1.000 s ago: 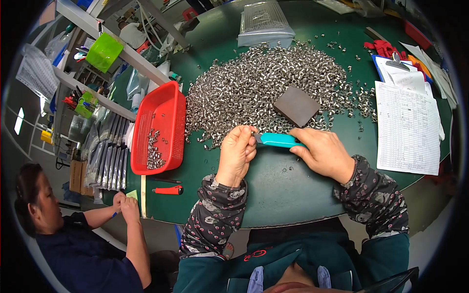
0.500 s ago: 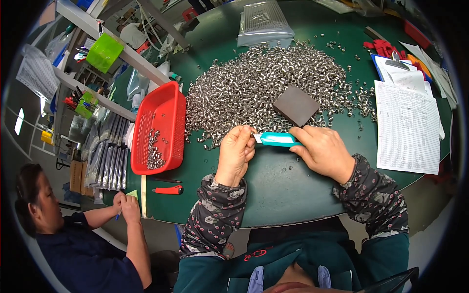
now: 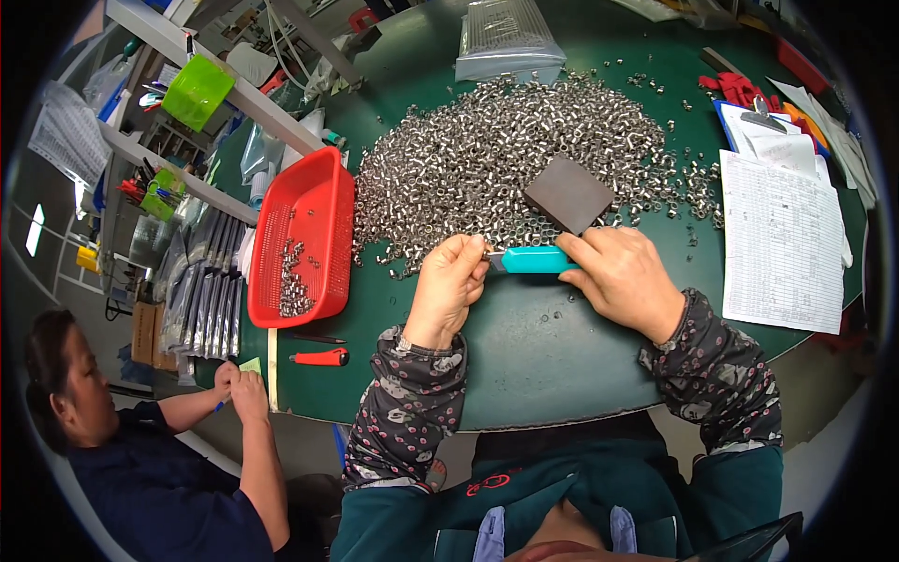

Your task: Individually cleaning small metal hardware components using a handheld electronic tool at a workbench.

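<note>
Both hands barely shifted vs. earlier frames, same spot at near edge of metal-parts pile (image 3: pixel 506 159). Right hand (image 3: pixel 623 276) closed round teal-handled tool (image 3: pixel 536 260), held level. Left hand (image 3: pixel 449 281) pinched shut at tool's left tip; what it pinches too small to tell. Dark block (image 3: pixel 567 193) just beyond; red tray (image 3: pixel 309 211) left w/ few parts.

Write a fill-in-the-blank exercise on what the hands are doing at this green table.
1. The right hand grips a tool whose handle is ____ in colour.
2. The left hand pinches something at the tool's ____ end.
3. The basket left of the metal parts heap is ____.
4. The dark flat block lies on the ____ of metal parts.

Missing words: turquoise; left; red; heap
</note>
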A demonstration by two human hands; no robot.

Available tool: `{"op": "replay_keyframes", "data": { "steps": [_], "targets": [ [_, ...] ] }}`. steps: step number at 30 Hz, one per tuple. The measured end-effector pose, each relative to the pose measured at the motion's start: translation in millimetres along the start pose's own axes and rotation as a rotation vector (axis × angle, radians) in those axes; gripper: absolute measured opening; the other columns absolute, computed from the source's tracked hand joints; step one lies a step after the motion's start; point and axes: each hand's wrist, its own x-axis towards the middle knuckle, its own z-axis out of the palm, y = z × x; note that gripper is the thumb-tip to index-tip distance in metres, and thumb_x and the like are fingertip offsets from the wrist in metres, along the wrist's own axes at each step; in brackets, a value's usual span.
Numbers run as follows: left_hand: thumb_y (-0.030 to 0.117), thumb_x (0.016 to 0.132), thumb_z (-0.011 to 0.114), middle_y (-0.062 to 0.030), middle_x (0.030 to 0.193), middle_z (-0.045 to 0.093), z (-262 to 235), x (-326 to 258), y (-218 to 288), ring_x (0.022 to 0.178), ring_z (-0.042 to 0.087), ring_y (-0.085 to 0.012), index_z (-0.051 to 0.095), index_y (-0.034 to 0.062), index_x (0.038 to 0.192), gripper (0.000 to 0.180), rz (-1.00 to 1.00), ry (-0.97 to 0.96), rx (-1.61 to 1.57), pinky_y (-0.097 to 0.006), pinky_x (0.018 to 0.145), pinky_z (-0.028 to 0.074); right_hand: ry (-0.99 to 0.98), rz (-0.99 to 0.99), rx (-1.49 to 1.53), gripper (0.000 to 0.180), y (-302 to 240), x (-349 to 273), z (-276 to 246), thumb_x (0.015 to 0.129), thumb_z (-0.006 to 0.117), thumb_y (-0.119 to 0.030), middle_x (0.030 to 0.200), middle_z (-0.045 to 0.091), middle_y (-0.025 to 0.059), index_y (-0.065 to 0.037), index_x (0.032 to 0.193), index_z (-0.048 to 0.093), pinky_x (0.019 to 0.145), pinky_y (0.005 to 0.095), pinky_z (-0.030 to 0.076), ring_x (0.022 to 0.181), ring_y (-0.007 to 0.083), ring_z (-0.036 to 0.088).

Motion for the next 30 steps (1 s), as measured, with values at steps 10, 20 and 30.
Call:
{"op": "replay_keyframes", "data": {
  "steps": [10,20,30],
  "targets": [
    [0.019,0.085,0.050,0.0024,0.057,0.042,-5,-1,8,0.039,0.027,0.0001,0.048,0.0058,0.073,0.017,-0.101,-0.111,0.088,-0.014,0.033,0.019,-0.017,-0.096,-0.134,0.031,3,4,-9,0.062,0.065,-0.018,0.066,0.045,0.0042,-0.008,0.088,0.052,0.054,0.0323,0.037,0.061,0.0201,0.049],
    [0.018,0.084,0.050,0.0039,0.055,0.042,-7,-1,10,0.037,0.025,0.0008,0.049,0.0055,0.072,0.018,-0.201,-0.182,0.166,-0.014,0.032,0.016,-0.041,-0.171,-0.145,0.030,4,6,-17,0.062,0.064,-0.017,0.065,0.044,0.0032,-0.008,0.088,0.052,0.056,0.0311,0.036,0.062,0.0187,0.048],
    [0.020,0.083,0.052,0.0054,0.055,0.042,-5,-3,8,0.038,0.026,0.0010,0.049,0.0064,0.070,0.019,-0.265,-0.225,0.269,-0.015,0.033,0.017,-0.003,-0.273,-0.265,0.019,9,6,-19,0.065,0.053,-0.013,0.062,0.041,0.0015,-0.009,0.084,0.053,0.055,0.0271,0.035,0.060,0.0147,0.047]
  ]
}}
